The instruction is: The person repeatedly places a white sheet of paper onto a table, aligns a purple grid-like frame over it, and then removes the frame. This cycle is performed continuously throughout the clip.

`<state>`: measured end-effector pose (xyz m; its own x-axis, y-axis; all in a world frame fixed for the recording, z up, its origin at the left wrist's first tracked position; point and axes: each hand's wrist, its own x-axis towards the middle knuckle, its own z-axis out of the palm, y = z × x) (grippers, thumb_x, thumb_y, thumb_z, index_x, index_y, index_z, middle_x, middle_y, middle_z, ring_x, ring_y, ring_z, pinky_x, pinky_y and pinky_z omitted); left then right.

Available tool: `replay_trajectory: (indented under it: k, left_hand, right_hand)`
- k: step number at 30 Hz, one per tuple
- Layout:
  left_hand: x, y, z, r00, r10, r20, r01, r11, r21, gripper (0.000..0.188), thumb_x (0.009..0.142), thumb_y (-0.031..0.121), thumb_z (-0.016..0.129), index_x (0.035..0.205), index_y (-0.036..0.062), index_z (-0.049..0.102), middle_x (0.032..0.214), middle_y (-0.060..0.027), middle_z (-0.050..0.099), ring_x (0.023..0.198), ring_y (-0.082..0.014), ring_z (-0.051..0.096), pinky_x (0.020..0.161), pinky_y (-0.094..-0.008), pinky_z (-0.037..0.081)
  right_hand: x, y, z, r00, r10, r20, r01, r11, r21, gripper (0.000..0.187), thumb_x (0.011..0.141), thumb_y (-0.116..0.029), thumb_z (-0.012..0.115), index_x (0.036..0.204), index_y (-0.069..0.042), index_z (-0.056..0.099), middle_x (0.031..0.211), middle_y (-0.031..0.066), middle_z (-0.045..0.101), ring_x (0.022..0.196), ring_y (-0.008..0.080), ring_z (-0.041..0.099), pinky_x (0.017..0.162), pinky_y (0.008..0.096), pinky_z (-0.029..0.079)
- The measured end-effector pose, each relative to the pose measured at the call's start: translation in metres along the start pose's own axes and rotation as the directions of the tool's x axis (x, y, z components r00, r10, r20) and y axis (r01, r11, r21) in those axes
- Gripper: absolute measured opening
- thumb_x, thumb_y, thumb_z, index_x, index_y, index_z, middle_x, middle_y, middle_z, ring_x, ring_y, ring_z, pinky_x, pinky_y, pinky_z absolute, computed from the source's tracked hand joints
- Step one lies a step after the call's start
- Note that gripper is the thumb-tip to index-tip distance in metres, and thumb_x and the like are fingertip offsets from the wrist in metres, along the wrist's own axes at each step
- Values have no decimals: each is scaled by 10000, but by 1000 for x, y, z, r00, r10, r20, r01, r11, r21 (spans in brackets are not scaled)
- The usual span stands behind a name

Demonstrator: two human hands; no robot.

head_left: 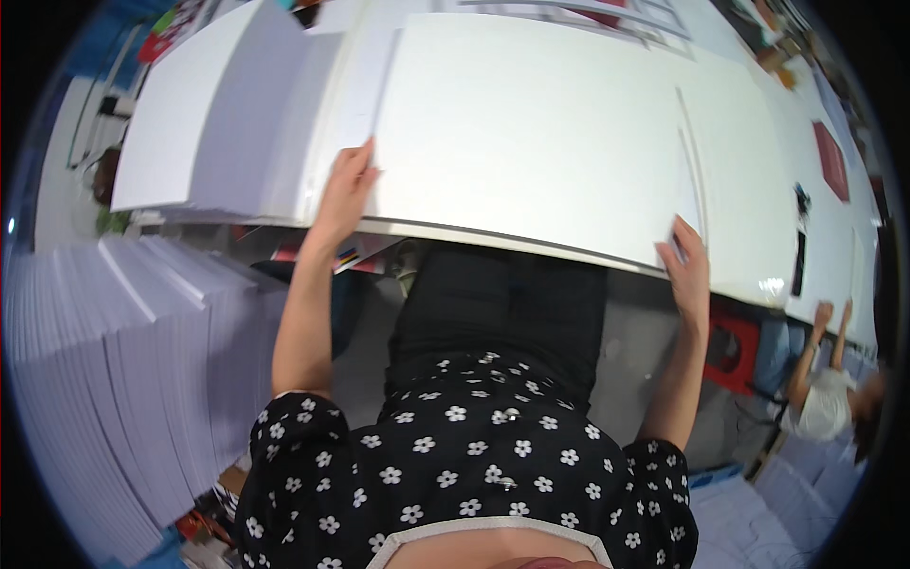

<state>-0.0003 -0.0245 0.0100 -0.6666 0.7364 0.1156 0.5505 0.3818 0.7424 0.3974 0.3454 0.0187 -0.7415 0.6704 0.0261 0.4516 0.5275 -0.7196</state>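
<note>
A large, flat white board (531, 133) lies on the white table in front of me, its near side running along the table's front edge. At its left side my left hand (348, 187) holds the edge with fingers bent together. My right hand (686, 266) is at the near right corner, thumb over the board and fingers along its side. The undersides of both grips are hidden.
A tall white stack (227, 114) stands on the table to the left. More white sheets (133, 332) are piled below it. A red stool (730, 353) is under the table at right. Farther right, a co-worker (823, 403) has both hands at the table, near a dark red block (830, 161).
</note>
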Motion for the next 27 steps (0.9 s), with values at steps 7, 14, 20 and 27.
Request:
replay_trajectory:
  k: [7,14,20,27]
  left_hand:
    - [-1,11,-3,997,-72,36,72,997,9,458,1019,49,479,1474,20,440,1188,-103,517,1052,-198,523,966,-276,409]
    - [5,28,-8,974,-207,92,192,970,152,474,1020,64,474,1490,31,416,1195,-110,517,1089,-207,519,993,-292,408]
    - [2,104,55,902,425,73,-411,793,450,509,857,-21,570,1360,41,528,1370,-234,504,1279,-398,472,1061,-492,385]
    - [-11,177,139,730,591,344,-674,705,219,671,812,240,758,1424,133,506,1486,-113,471,1381,-303,427,1073,-461,382]
  right_hand:
    - [-1,-24,-1,999,32,-6,-32,999,21,480,869,-112,718,1324,-20,599,1367,198,568,1288,331,520,1078,376,411]
    - [-3,-29,-2,1000,27,-13,-27,999,27,503,871,-131,720,1351,-54,588,1356,192,571,1282,343,506,1078,396,406]
    - [-3,-31,-5,999,41,-8,-41,998,42,503,876,-144,719,1353,-59,587,1363,190,567,1291,342,488,1086,407,399]
    - [-4,-32,-4,1000,13,-28,-13,999,33,499,875,-155,723,1343,-46,589,1358,198,570,1286,348,490,1073,415,412]
